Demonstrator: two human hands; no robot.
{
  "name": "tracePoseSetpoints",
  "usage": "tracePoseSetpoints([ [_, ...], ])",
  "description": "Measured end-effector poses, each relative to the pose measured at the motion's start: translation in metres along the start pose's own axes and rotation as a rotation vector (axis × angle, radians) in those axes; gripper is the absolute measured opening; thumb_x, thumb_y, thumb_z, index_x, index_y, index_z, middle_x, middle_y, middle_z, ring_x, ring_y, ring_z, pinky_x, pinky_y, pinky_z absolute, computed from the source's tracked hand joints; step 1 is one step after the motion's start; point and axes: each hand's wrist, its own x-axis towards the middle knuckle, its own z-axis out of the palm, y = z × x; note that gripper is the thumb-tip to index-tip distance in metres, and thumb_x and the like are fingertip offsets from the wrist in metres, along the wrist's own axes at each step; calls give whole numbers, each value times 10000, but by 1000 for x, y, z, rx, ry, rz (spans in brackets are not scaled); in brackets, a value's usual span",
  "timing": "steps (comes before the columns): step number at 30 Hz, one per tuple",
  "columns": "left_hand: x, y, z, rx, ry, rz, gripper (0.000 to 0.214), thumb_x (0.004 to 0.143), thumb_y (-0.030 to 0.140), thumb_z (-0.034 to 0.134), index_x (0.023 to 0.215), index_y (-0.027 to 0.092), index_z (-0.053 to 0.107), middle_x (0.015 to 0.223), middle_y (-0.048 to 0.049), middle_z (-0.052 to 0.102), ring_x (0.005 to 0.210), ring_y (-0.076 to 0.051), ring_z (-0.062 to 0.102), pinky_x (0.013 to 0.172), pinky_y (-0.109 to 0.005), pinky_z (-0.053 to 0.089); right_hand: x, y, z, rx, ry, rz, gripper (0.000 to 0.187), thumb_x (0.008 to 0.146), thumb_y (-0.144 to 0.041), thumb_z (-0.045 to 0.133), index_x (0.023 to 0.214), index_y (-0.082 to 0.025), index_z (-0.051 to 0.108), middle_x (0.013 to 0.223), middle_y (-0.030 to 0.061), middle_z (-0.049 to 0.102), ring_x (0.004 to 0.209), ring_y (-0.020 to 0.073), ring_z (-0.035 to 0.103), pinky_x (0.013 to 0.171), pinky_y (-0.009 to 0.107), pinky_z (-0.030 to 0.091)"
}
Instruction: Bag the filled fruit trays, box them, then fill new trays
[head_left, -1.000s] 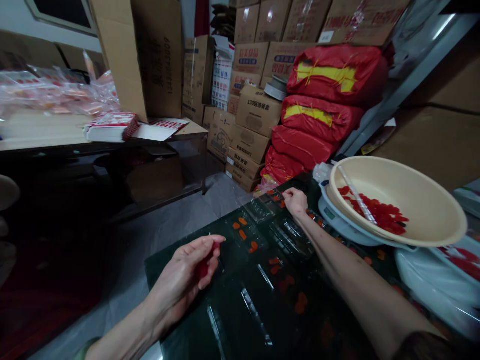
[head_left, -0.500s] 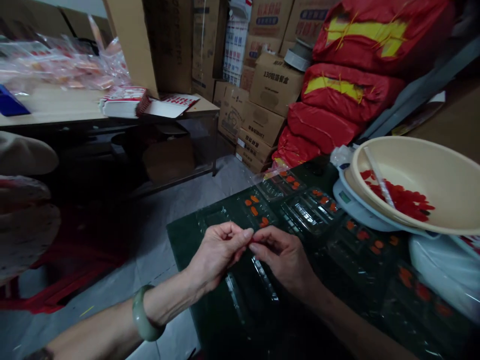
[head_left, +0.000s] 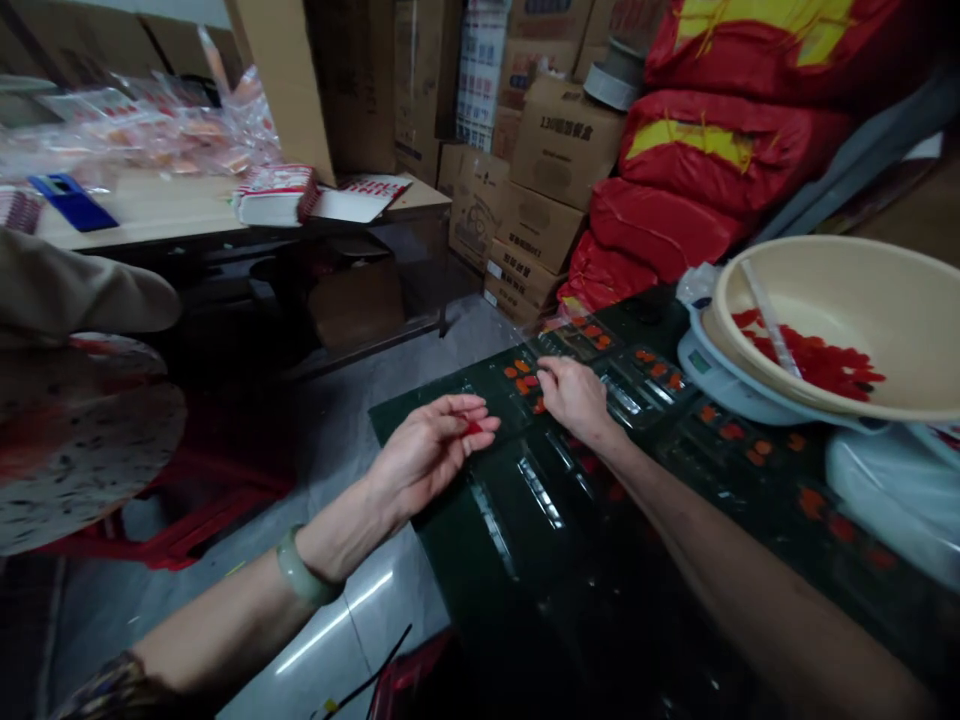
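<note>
My left hand (head_left: 427,450) is palm up over the near left part of the dark green tabletop (head_left: 465,540), its fingers curled around small red pieces (head_left: 473,428). Farther out, my right hand (head_left: 576,400) reaches down with its fingers pinched together beside a see-through plastic tray. Orange and red pieces (head_left: 519,372) lie there, right by the fingertips. Whatever is in that pinch is too small to make out. More red pieces (head_left: 832,372) fill the bottom of a cream basin (head_left: 900,290) on the right, with a pale stick leaning inside.
The basin rests on a light blue scale (head_left: 724,375). Several plastic trays with orange pieces (head_left: 658,370) cover the table. A person's sleeve (head_left: 82,285) shows at left, near a side table (head_left: 187,205) with bagged goods. Cartons (head_left: 562,140) and red sacks (head_left: 675,220) are stacked behind.
My hands have come apart. The right one moved outward to the tray of orange pieces, and the left turned palm up with red showing. The view shifted slightly.
</note>
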Motion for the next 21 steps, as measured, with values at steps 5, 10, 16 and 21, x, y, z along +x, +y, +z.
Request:
tracePoseSetpoints([
  [5, -14, 6, 0, 171, 6, 129, 126, 759, 2, 516, 845, 67, 581, 776, -76, 618, 611, -113, 628, 517, -164, 509, -66, -5, -57, 863, -43, 296, 219, 781, -292, 527, 927, -143, 594, 667, 5, 559, 505, 101, 485, 452, 224, 378],
  [10, -43, -30, 21, 527, -238, 286, 139, 787, 209, 579, 884, 110, 582, 773, -72, 619, 594, -142, 596, 505, -239, 478, -176, -34, -69, 1689, -480, 886, 309, 816, -412, 498, 908, -126, 569, 667, 42, 596, 537, 136, 561, 429, 235, 415],
  [16, -85, -82, 54, 1049, -801, 566, 279, 831, 103, 372, 954, 153, 618, 928, -106, 564, 870, -192, 522, 773, -305, 435, -228, -65, -67, 2222, -222, 944, 129, 759, -282, 561, 755, -166, 618, 714, 15, 631, 651, 117, 589, 581, 223, 468],
  [21, -98, -105, 78, 1049, -962, 599, 303, 761, 78, 464, 1010, 189, 596, 956, -97, 571, 923, -214, 507, 804, -317, 421, -242, -56, -85, 2278, -29, 629, 108, 723, -225, 565, 709, -148, 640, 708, 15, 603, 688, 97, 567, 670, 192, 451],
])
